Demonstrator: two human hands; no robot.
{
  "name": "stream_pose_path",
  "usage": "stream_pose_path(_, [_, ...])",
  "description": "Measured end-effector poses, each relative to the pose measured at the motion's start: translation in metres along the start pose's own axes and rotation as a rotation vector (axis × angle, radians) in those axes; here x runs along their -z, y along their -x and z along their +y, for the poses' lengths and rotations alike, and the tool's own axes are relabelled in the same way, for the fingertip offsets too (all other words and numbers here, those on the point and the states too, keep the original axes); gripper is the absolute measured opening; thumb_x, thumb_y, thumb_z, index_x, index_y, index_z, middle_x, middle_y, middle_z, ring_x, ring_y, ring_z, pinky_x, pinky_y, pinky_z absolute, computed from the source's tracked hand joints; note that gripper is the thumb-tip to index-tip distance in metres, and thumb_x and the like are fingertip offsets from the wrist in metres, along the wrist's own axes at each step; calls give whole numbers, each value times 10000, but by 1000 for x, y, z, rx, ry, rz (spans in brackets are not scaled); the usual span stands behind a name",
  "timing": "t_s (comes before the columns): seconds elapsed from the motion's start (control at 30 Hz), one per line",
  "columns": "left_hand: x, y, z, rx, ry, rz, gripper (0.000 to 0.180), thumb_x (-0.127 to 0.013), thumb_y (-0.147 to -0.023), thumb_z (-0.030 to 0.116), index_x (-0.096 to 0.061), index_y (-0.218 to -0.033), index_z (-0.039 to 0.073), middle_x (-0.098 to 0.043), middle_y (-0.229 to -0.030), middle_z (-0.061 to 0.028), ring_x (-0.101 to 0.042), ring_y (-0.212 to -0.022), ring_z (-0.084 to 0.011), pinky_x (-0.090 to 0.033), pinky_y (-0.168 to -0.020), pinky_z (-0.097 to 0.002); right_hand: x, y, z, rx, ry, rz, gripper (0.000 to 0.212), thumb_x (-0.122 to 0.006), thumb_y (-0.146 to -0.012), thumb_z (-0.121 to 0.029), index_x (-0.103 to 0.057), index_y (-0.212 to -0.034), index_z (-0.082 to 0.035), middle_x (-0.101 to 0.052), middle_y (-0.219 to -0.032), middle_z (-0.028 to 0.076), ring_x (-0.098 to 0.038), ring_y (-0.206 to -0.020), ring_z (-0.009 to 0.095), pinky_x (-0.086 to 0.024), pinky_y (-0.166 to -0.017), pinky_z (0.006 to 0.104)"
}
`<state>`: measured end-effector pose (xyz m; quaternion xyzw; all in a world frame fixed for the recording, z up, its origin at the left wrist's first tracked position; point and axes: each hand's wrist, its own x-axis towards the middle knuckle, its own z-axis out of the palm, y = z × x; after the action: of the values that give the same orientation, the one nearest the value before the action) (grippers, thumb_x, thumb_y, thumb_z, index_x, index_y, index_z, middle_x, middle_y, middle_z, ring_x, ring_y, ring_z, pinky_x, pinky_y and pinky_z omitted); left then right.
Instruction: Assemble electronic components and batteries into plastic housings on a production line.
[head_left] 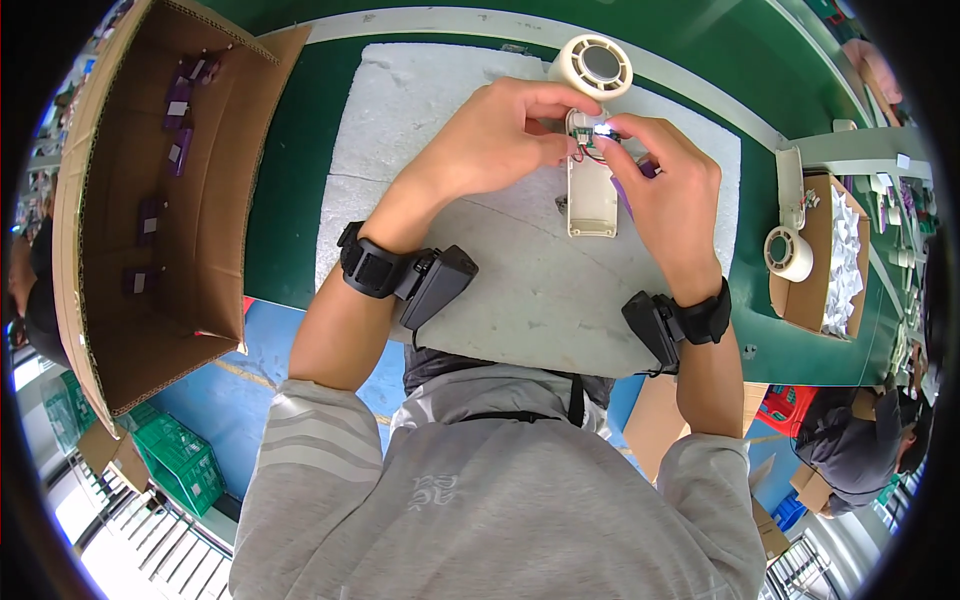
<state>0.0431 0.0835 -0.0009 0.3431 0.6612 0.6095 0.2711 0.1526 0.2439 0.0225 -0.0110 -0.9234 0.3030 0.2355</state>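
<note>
On the green bench (300,180) lay a white foam pad (520,290), and at its far end both hands worked over a small cream handheld fan (590,130). To the person's left a large open cardboard box (215,180) held a few purple pieces; to the right, past the bench's raised rail, a smaller carton (815,300) held white packing and another fan head.

The fan lay face up with its round head (598,66) pointing away and its handle shell opened. The left hand (495,135) was closed around the top of the handle, thumb and fingers pinching it steady. The right hand (670,185) was closed too, fingertips pinched on the little circuit board and red wires (590,152) at the neck; something purple showed beneath its palm, though I could not tell what.

The thin wires looked the weak point: a sharp tug from the pinching fingers could likely pull a lead off the board. A twist of the left grip might also roll the open shell.

Open foam stretched toward the person; the pad's far edge lay just beyond the fan head, leaving little room there.
</note>
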Motion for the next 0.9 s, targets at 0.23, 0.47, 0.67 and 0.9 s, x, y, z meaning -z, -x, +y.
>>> stream_pose_path(0.23, [-3, 0, 1, 50, 31, 14, 350, -627, -781, -26, -663, -1123, 41, -692, -832, -64, -630, -749, -125, -503, -717, -272, 0, 0, 1, 14, 43, 1, 177, -735, -811, -89, -703, -976, -32, -701, -904, 66, -621, -642, 157, -489, -558, 249])
stream_pose_path(0.47, [-2, 0, 3, 45, 56, 5, 359, -625, -775, -33, -661, -1127, 25, -694, -845, -62, -631, -752, -116, -511, -714, -269, -2, 0, 1, 14, 22, 8, 173, -724, -822, -81, -714, -988, -29, -701, -907, 74, -629, -660, 167, -495, -576, 259])
stream_pose_path(0.67, [-5, 1, 5, 67, 78, 41, 345, -604, -783, -30, -667, -1119, 15, -696, -863, -71, -634, -749, -122, -522, -726, -275, -2, 0, 1, 2, 53, 8, 169, -718, -831, -89, -717, -987, -25, -698, -907, 75, -626, -654, 170, -496, -581, 266])
stream_pose_path(0.9, [-6, 0, 5, 45, 52, 59, 350, -574, -801, -19, -684, -1126, 50, -695, -832, -82, -639, -728, -128, -523, -700, -282, -1, 2, 3, 22, 64, -2, 159, -703, -847, -102, -716, -984, -21, -695, -926, 77, -603, -617, 161, -478, -561, 265])
